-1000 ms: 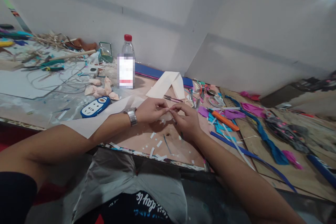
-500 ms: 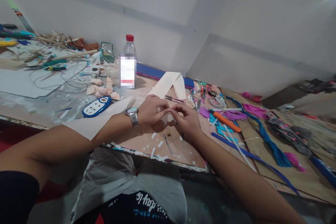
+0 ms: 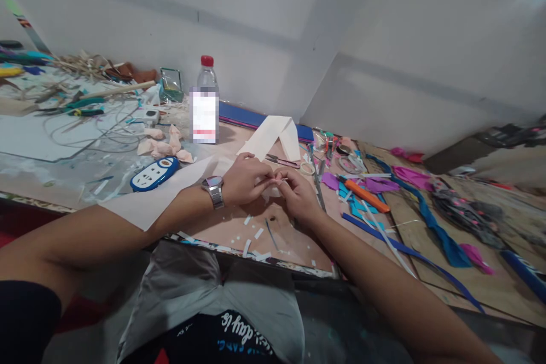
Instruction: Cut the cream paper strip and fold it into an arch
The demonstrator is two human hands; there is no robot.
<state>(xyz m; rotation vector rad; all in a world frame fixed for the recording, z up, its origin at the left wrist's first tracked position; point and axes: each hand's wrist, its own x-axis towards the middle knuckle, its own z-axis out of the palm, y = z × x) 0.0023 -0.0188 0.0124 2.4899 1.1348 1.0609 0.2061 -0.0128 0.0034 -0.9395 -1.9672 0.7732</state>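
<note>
My left hand, with a watch on the wrist, and my right hand meet fingertip to fingertip above the table. Both pinch at a tiny pale piece, of which only a thin white end shows at the right fingertips; its kind is unclear. Thin whitish sheet material shows just under the fingers. Beneath my left forearm lies a large pale sheet. Just beyond the hands are small dark snips and a folded cream strip.
A red-capped bottle stands at the back, with a blue-and-white power strip left of my hands. To the right lie an orange cutter, a tape roll and blue ribbon. White paper scraps dot the near table.
My fingertips have shifted slightly, and a white end of the pale piece now shows more at my right fingers. The whole view has drifted a little; the table things stay put.
</note>
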